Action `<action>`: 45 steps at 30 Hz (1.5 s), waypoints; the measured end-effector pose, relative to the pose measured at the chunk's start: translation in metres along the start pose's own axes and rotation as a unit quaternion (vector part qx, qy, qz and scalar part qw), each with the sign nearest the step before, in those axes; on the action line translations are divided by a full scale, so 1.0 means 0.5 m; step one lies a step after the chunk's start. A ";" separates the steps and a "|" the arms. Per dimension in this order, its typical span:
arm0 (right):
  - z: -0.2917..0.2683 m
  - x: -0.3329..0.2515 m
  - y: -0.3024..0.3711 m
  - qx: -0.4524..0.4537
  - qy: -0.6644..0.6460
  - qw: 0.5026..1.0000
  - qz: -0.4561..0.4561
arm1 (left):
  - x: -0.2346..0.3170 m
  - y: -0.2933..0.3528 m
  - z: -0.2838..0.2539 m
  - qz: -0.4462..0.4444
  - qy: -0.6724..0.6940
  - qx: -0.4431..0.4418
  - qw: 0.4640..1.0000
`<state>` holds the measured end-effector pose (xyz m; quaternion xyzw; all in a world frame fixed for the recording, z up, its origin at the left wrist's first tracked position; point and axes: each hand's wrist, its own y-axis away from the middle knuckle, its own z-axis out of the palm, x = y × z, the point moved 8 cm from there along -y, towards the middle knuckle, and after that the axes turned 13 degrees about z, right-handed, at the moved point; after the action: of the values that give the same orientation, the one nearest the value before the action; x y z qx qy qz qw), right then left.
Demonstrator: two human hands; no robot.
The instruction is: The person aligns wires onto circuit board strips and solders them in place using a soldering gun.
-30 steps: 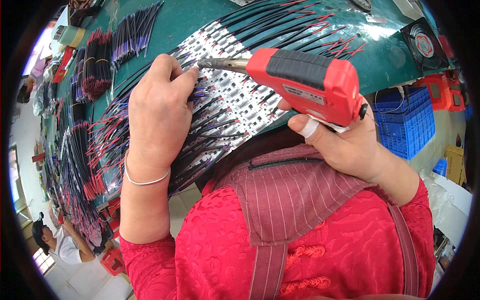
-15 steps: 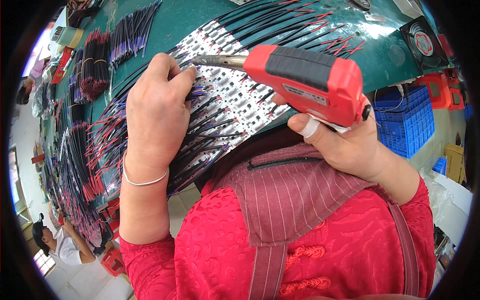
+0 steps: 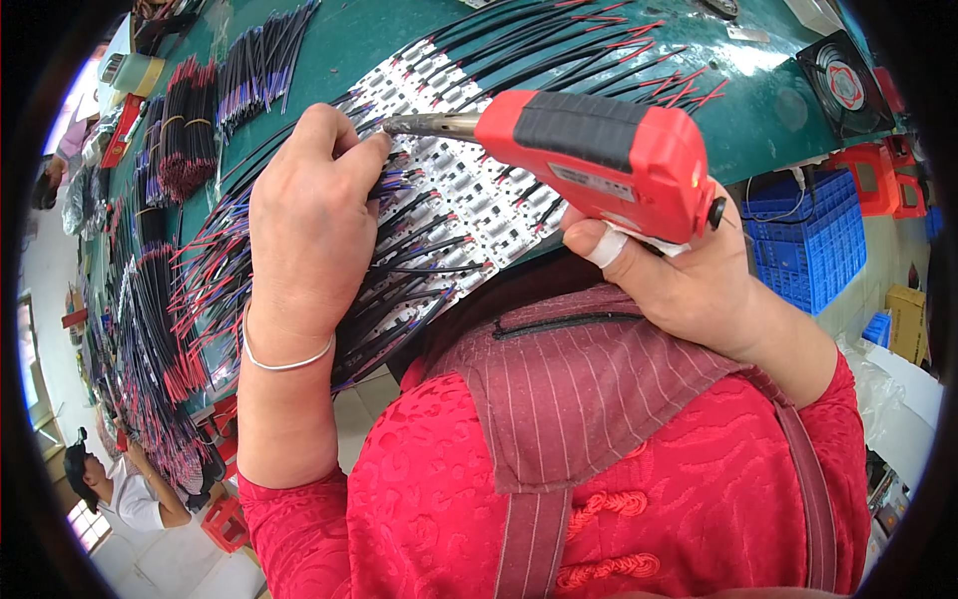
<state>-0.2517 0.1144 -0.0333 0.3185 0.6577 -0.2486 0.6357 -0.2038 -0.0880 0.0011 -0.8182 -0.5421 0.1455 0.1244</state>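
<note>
In my right hand (image 3: pixel 689 285) is a red-and-black soldering gun (image 3: pixel 584 145), its fingers wrapped round the grip and white tape on the thumb. Its metal nozzle (image 3: pixel 439 125) points left, the tip close beside my left fingertips. My left hand (image 3: pixel 314 210) is closed, thumb and forefinger pinching a thin wire at the edge of the white circuit boards (image 3: pixel 464 180); the fingers largely hide the wire. These boards lie joined in a sheet, with small components in rows. Black wires (image 3: pixel 559 45) with red ends fan out from the far side, and more wires (image 3: pixel 399 265) lie along the near left side.
Bundled wires (image 3: pixel 190 130) cover the left of the green table (image 3: pixel 349 40). A square black fan (image 3: pixel 846 85) sits at the right table edge. Blue crates (image 3: pixel 813 240) and red stools (image 3: pixel 868 180) stand beyond it. Another person (image 3: pixel 125 484) is at the lower left.
The soldering gun and my right hand have shifted slightly left, and the nozzle tip stays by my left fingertips. My left hand has hardly moved.
</note>
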 end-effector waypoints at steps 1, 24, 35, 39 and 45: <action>-0.003 -0.009 0.004 0.010 0.044 0.999 -0.025 | 0.001 0.000 0.000 0.001 -0.002 0.000 1.000; -0.016 0.026 0.014 0.032 -0.117 0.991 0.056 | -0.033 0.005 -0.002 -0.038 0.047 0.016 0.998; -0.011 0.006 0.011 0.035 -0.076 0.996 0.024 | -0.048 0.012 0.006 -0.029 0.087 0.022 0.996; -0.006 0.006 0.010 0.017 -0.045 0.998 0.029 | -0.043 0.012 0.002 -0.023 0.073 0.027 0.997; 0.000 -0.007 0.009 0.018 -0.033 0.999 -0.034 | -0.035 0.011 0.002 -0.013 0.064 0.026 0.998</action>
<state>-0.2484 0.1174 -0.0293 0.2993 0.6423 -0.2922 0.6422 -0.2057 -0.1061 0.0001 -0.8155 -0.5393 0.1052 0.1819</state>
